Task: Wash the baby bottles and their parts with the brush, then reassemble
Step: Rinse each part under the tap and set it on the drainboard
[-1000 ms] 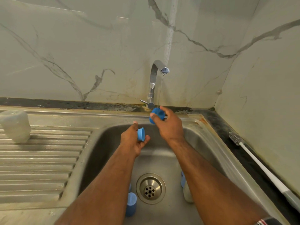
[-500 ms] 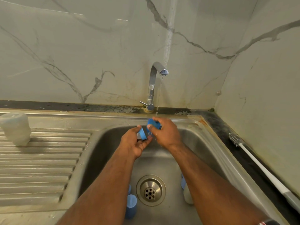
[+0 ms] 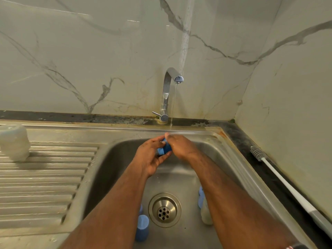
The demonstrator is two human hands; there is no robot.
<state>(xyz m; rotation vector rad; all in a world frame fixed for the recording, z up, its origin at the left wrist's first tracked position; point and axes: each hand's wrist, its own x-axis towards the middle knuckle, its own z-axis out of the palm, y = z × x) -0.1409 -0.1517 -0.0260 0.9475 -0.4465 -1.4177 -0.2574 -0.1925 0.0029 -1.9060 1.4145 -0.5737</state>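
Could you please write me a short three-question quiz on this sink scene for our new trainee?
1. True or false: the brush is in the person's right hand.
2. Where does the upturned clear bottle stand? A. in the sink B. on the draining board C. on the counter by the brush
3. Fill in: water runs from the ____.

Key: 1 false, it lies on the counter; both hands hold blue parts. 2 B. 3 tap.

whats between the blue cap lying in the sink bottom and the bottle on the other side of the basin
In the head view, the round metal drain lies between the blue cap on the left and the bottle on the right, which the right forearm partly hides.
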